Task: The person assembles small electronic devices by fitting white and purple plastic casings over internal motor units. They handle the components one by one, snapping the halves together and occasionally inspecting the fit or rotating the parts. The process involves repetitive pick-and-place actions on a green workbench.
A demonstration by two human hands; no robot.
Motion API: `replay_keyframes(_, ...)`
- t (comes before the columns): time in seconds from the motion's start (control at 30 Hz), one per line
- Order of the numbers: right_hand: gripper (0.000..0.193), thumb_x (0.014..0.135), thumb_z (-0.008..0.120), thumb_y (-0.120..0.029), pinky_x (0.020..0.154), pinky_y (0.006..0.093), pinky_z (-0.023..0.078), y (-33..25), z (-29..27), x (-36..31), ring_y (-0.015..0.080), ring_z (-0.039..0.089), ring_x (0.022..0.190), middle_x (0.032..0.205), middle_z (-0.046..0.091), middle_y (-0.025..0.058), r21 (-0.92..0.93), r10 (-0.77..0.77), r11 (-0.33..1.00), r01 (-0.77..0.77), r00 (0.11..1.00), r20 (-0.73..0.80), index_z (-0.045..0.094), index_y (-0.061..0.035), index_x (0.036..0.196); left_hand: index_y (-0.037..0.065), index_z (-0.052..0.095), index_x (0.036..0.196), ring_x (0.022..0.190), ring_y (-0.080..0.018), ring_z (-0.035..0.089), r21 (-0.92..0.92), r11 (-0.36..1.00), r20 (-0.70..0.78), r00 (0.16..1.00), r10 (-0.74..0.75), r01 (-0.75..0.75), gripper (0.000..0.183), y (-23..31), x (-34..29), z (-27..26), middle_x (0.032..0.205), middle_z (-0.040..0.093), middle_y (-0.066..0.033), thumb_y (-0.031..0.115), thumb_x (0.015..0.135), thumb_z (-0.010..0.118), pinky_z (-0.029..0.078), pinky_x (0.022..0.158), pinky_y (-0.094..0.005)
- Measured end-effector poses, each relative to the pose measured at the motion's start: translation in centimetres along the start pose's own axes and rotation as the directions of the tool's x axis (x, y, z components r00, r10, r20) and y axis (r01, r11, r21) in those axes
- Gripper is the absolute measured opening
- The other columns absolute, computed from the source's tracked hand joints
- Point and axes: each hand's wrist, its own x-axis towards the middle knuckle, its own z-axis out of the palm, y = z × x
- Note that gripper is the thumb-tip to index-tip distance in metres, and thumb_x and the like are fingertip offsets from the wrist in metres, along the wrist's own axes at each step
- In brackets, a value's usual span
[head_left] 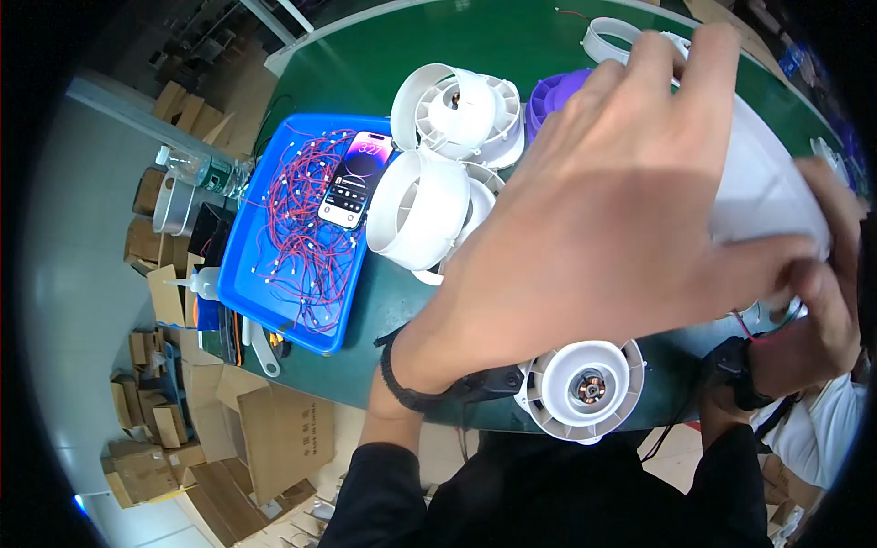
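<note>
My left hand reaches across the front of the view, its fingers curled over the upper side of a large curved white plastic housing. My right hand grips the same housing from its right side, and the left thumb comes close to the right fingers. Red and pale wires show beneath the hands; what they join is hidden. Below my left wrist, at the table's near edge, sits a round white fan base with a copper-wound motor core in its middle.
On the green table stand white fan housings, a purple one and a white ring. A blue tray holds red wire leads and a phone. Cardboard boxes lie below left; a bottle stands beyond the tray.
</note>
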Motion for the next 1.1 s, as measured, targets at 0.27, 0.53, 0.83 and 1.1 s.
replay_keyframes(0.27,0.045,0.1,0.062,-0.01,0.098,0.0359,0.057,1.3,1.9,2.9,0.0265,0.064,0.125,0.141,0.059,0.019,-0.444,-0.384,0.877,0.184,0.825,-0.416,0.055,-0.0037,0.144,0.003,0.055,0.13,0.097,-0.0469,0.067,-0.015,0.997,-0.187,0.979,-0.083,0.082,0.056,-1.3,1.5,-0.6,0.119,0.065,-0.0253,0.036,0.089,0.075,0.054,0.082,-0.0492)
replay_keyframes(0.53,0.065,0.088,0.065,-0.029,0.099,0.032,0.053,-1.5,3.2,5.3,0.0271,0.062,0.12,0.133,0.061,0.0229,0.821,0.172,0.559,0.118,0.952,-0.253,0.053,0.0046,0.143,0.004,0.056,0.13,0.095,-0.0392,0.069,-0.058,0.986,-0.248,0.955,-0.163,0.153,0.05,-2.1,1.4,-2.1,0.112,0.067,-0.0234,0.034,0.093,0.071,0.054,0.081,-0.0434)
replay_keyframes(0.83,0.073,0.092,0.068,-0.027,0.074,0.031,0.058,-4.8,1.6,5.4,0.0234,0.072,0.092,0.114,0.068,0.0192,0.556,0.043,0.826,0.092,0.973,-0.225,0.042,0.0086,0.149,0.005,0.058,0.13,0.092,-0.0306,0.071,0.057,0.988,-0.267,0.955,-0.127,0.147,0.044,-1.7,2.2,-3.2,0.104,0.07,-0.0213,0.031,0.097,0.067,0.055,0.079,-0.0369)
replay_keyframes(1.1,0.049,0.095,0.065,-0.025,0.086,0.0413,0.054,1.9,2.9,22.1,0.0301,0.071,0.097,0.102,0.07,0.0275,-0.185,-0.247,0.949,0.256,0.967,0.066,0.056,0.0088,0.131,-0.001,0.055,0.133,0.094,-0.0342,0.071,0.292,0.943,0.583,0.752,-0.309,0.161,0.044,-0.2,-0.3,-10.2,0.105,0.07,-0.0233,0.025,0.098,0.065,0.055,0.08,-0.0418)
